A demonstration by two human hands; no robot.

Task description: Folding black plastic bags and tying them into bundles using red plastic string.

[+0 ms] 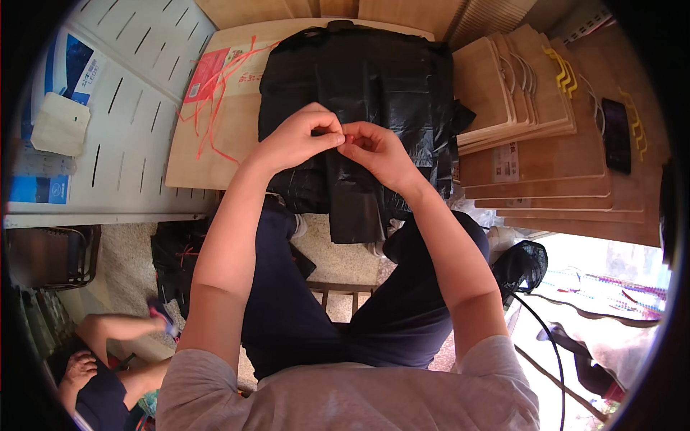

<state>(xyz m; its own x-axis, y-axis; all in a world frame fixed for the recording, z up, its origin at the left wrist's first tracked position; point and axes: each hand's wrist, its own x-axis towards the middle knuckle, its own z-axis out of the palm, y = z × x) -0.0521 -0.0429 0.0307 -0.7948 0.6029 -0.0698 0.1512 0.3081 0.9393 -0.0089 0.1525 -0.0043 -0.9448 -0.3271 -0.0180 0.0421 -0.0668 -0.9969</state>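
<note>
My left hand [302, 136] and my right hand [376, 152] meet at the fingertips above a pile of black plastic bags [353, 81]. Thumbs and index fingers are pinched together on both hands. A small reddish bit shows between the fingertips of my right hand; whether it is a thing held or part of a finger I cannot tell. The bags lie on a pale wooden board [183, 161], and one folded length hangs over its front edge between my knees. Left of the bags, thin red plastic strings [215, 91] lie loose on the board.
Stacked wooden boards [539, 161] with cord and yellow handles stand at the right, a dark phone [616, 134] on them. A white slotted metal panel [135, 108] is at the left. Another person's leg and hand [81, 369] show at the lower left. A black cable [555, 345] runs at the lower right.
</note>
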